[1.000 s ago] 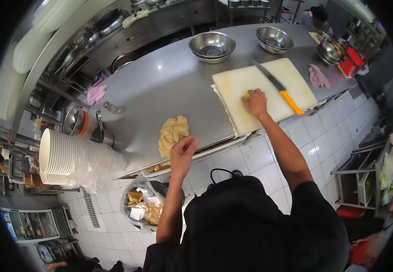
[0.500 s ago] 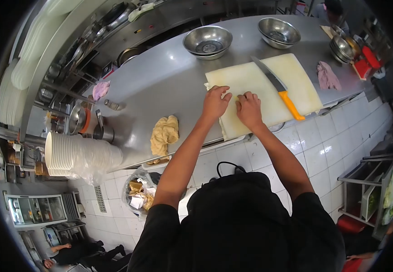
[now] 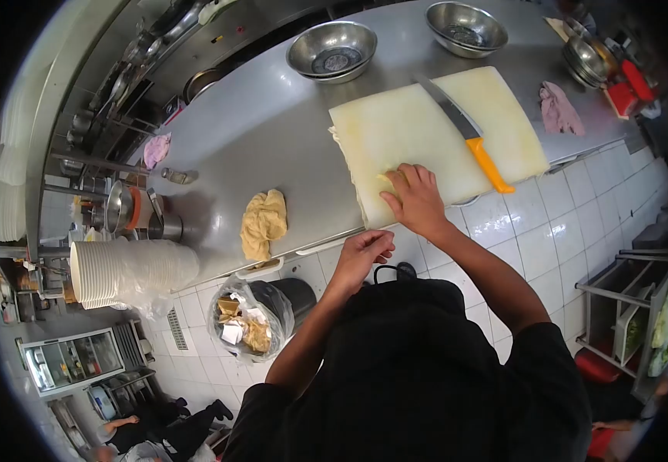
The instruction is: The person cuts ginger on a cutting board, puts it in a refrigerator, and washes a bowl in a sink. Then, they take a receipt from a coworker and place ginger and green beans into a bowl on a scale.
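A pale yellow cutting board (image 3: pixel 395 123) with a ragged left edge lies at the front of the steel counter. My right hand (image 3: pixel 417 202) rests over its front left part, fingers stretched out and thumb apart. Beside the right fingertips is a small yellowish piece (image 3: pixel 385 178), too small to name. My left hand (image 3: pixel 363 258) is just off the board's front left corner, its fingers curled together; whatever is in them, if anything, is hidden. On the right half of the board lies a large knife (image 3: pixel 465 132) with an orange handle, touched by neither hand.
Metal bowls (image 3: pixel 332 52) stand behind the board. A crumpled tan cloth (image 3: pixel 264 225) sits to the left, and a pink cloth (image 3: pixel 559 109) to the right. Stacked white containers (image 3: pixel 130 269) occupy the counter's left end. Below the front edge is a lined bin (image 3: pixel 251 319).
My left hand has drawn back from the board's left edge toward my body, and its fingers have curled in. The right hand has opened out over the board. The view has shifted slightly.
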The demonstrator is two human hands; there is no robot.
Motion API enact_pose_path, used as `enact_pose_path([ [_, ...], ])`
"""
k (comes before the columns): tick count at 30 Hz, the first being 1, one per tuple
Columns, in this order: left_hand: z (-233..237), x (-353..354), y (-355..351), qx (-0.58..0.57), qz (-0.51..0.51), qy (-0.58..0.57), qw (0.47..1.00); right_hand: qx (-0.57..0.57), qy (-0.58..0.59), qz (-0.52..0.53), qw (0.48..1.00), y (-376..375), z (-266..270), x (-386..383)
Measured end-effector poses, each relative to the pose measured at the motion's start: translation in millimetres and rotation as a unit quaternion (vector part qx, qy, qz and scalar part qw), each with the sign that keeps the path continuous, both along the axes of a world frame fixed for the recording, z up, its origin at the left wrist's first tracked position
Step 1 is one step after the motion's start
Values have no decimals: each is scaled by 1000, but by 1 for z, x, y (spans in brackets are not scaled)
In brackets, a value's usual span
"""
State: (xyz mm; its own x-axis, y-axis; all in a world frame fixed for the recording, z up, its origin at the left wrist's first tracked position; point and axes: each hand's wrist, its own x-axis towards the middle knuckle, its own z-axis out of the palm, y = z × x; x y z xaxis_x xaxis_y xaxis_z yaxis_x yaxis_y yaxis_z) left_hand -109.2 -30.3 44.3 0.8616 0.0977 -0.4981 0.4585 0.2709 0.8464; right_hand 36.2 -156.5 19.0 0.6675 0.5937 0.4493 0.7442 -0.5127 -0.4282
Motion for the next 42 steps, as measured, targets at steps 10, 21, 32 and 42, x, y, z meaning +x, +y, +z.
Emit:
enact_pose_path([
  [10,6,16,29,148,19,-49,988,40,13,-54,998,5,-20,11],
  [21,-21,146,57,564,-169,-322,742,613,548,-104,560,-39,10,28],
  [32,-59,136,-23,569,-64,-375,729,840,497,2,216,-64,-77,-64],
  [42,-52,91,-73,448,-137,-393,791,857,471,-5,208,-26,-117,-62],
])
